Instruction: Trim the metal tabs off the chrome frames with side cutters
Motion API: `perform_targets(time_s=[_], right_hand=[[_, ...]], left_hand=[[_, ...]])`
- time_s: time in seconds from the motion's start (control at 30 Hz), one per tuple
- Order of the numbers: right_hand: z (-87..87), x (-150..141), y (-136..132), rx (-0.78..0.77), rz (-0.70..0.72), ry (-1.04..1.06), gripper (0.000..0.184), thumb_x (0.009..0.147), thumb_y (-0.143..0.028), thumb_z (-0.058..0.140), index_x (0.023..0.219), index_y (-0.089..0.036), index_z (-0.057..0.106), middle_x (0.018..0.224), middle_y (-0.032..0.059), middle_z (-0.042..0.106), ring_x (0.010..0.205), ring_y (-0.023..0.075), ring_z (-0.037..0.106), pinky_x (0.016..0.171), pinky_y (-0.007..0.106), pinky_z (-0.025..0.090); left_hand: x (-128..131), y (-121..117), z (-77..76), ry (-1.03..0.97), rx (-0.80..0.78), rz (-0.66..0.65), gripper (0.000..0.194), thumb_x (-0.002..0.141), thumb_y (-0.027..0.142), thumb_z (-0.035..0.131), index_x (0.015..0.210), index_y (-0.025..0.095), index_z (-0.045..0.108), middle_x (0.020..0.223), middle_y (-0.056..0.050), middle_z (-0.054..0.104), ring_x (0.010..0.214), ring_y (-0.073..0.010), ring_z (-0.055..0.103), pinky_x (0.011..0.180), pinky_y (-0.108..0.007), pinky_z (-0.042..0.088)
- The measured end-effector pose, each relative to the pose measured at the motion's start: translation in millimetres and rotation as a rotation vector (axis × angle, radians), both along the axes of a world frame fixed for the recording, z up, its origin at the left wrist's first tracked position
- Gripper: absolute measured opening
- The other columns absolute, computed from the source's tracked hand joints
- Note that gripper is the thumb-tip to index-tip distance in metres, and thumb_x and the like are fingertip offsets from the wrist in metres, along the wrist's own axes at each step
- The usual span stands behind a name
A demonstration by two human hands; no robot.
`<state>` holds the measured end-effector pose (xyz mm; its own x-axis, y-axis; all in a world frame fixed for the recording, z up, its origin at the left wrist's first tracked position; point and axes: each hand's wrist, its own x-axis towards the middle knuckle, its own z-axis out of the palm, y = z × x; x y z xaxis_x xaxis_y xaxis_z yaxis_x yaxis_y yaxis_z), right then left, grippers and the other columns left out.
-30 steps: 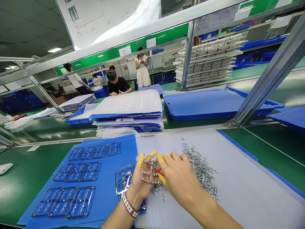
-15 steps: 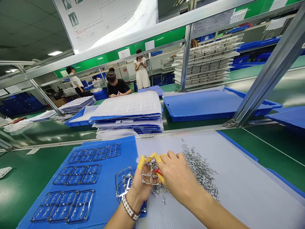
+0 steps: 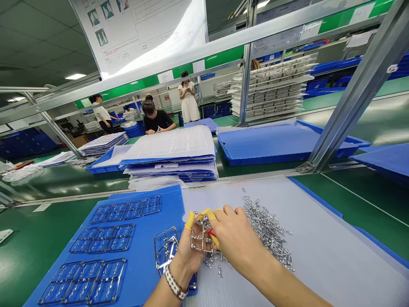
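Note:
My left hand (image 3: 186, 251), with yellow finger covers and a patterned band at the wrist, is closed on a small rectangular metal wire frame (image 3: 192, 239). My right hand (image 3: 236, 234), also in yellow finger covers, grips red-handled pliers (image 3: 210, 232), whose metal jaws are at the upper part of that frame. The jaw tips are too small to make out clearly. Just left of my left hand lie several similar frames (image 3: 156, 251), overlapping and partly hidden by my wrist. Small twisted metal pieces (image 3: 266, 226) form a loose heap beyond and right of my hands.
Rows of finished-looking wire frames (image 3: 102, 238) lie on a blue sheet (image 3: 140, 238) at left. Behind stand stacked sheets (image 3: 172, 140) and a blue tray (image 3: 271, 143). A slanted metal post (image 3: 354, 89) rises at right. Several people are across the benches.
The camera view has shifted slightly, so the scene sits a little lower. My hands keep nearly the same pose, with the pliers still at the frame.

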<state>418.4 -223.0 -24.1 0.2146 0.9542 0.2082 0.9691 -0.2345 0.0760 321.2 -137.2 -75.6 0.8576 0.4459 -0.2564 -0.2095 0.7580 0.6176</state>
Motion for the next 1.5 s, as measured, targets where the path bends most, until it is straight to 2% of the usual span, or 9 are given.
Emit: perform_targets(time_s=[0.13, 0.3, 0.47, 0.7, 0.83, 0.97, 1.27, 1.43, 1.5], right_hand=[[2.9, -2.2, 1.3, -0.022, 0.005, -0.008, 0.015, 0.073, -0.013, 0.060, 0.087, -0.019, 0.061, 0.081, 0.0064, 0.062, 0.080, 0.0216, 0.052, 0.063, 0.034, 0.024], [3.6, -1.6, -5.0, 0.032, 0.009, -0.025, 0.012, 0.075, -0.011, 0.057, 0.083, -0.019, 0.060, 0.078, 0.0051, 0.062, 0.076, 0.0203, 0.052, 0.063, 0.034, 0.023], [-7.5, 9.9, -21.3, 0.114, -0.062, -0.026, 0.012, 0.077, -0.019, 0.060, 0.089, -0.020, 0.059, 0.079, 0.0031, 0.063, 0.078, 0.0198, 0.052, 0.065, 0.034, 0.023], [-17.7, 14.1, -28.5, 0.029, -0.094, 0.005, 0.014, 0.076, -0.012, 0.056, 0.087, -0.020, 0.060, 0.078, 0.0025, 0.063, 0.078, 0.0207, 0.051, 0.063, 0.034, 0.022], [-18.8, 13.0, -24.3, 0.049, -0.084, 0.019, 0.011, 0.078, -0.015, 0.056, 0.087, -0.019, 0.060, 0.080, 0.0030, 0.063, 0.079, 0.0222, 0.052, 0.065, 0.035, 0.022], [-18.8, 11.7, -22.0, 0.035, -0.069, 0.017, 0.013, 0.076, -0.014, 0.057, 0.088, -0.019, 0.060, 0.080, 0.0043, 0.062, 0.080, 0.0227, 0.052, 0.065, 0.035, 0.023], [-11.1, 6.7, -19.8, -0.040, -0.060, -0.037, 0.014, 0.078, -0.009, 0.054, 0.085, -0.019, 0.061, 0.080, 0.0057, 0.062, 0.079, 0.0222, 0.053, 0.064, 0.035, 0.024], [-8.8, 7.7, -28.0, 0.036, -0.067, -0.052, 0.014, 0.080, -0.012, 0.054, 0.090, -0.019, 0.062, 0.079, 0.0050, 0.062, 0.078, 0.0215, 0.052, 0.064, 0.035, 0.024], [-10.4, 5.6, -33.4, 0.072, -0.076, -0.042, 0.015, 0.079, -0.017, 0.057, 0.093, -0.020, 0.061, 0.079, 0.0041, 0.062, 0.079, 0.0215, 0.051, 0.065, 0.036, 0.024]], left_hand=[[-0.6, 0.2, -2.4, 0.000, -0.003, 0.014, 0.047, 0.086, 0.052, 0.047, 0.108, 0.014, 0.062, 0.081, -0.006, 0.065, 0.062, -0.0135, 0.059, 0.062, -0.026, 0.046], [-2.2, 0.6, -1.7, -0.005, 0.005, -0.013, 0.048, 0.086, 0.052, 0.046, 0.111, 0.013, 0.061, 0.086, -0.009, 0.067, 0.069, -0.0174, 0.062, 0.063, -0.028, 0.047], [-3.5, 4.4, -6.8, -0.028, -0.030, -0.066, 0.058, 0.086, 0.056, 0.041, 0.122, 0.013, 0.056, 0.095, -0.013, 0.067, 0.069, -0.0200, 0.064, 0.064, -0.032, 0.049], [-3.7, 4.4, -8.2, 0.023, 0.022, -0.069, 0.061, 0.086, 0.057, 0.039, 0.120, 0.009, 0.057, 0.114, -0.018, 0.062, 0.076, -0.0229, 0.064, 0.061, -0.035, 0.052], [-3.7, 3.8, -6.7, 0.033, 0.019, -0.059, 0.060, 0.086, 0.056, 0.040, 0.118, 0.008, 0.058, 0.109, -0.016, 0.063, 0.077, -0.0232, 0.063, 0.061, -0.035, 0.052], [-3.5, 3.7, -7.6, 0.022, -0.007, -0.044, 0.057, 0.087, 0.054, 0.041, 0.115, 0.008, 0.060, 0.099, -0.014, 0.066, 0.071, -0.0180, 0.060, 0.064, -0.034, 0.053], [-4.0, 5.0, -10.2, 0.057, 0.064, -0.056, 0.057, 0.086, 0.055, 0.041, 0.116, 0.010, 0.060, 0.110, -0.015, 0.063, 0.075, -0.0217, 0.063, 0.058, -0.034, 0.053], [-5.3, 6.9, -10.1, 0.020, 0.065, -0.077, 0.060, 0.086, 0.056, 0.040, 0.118, 0.009, 0.059, 0.110, -0.017, 0.063, 0.077, -0.0244, 0.064, 0.060, -0.036, 0.052], [-5.4, 7.7, -9.4, 0.010, 0.039, -0.069, 0.061, 0.086, 0.056, 0.039, 0.120, 0.009, 0.058, 0.109, -0.017, 0.063, 0.074, -0.0221, 0.064, 0.062, -0.036, 0.052]])
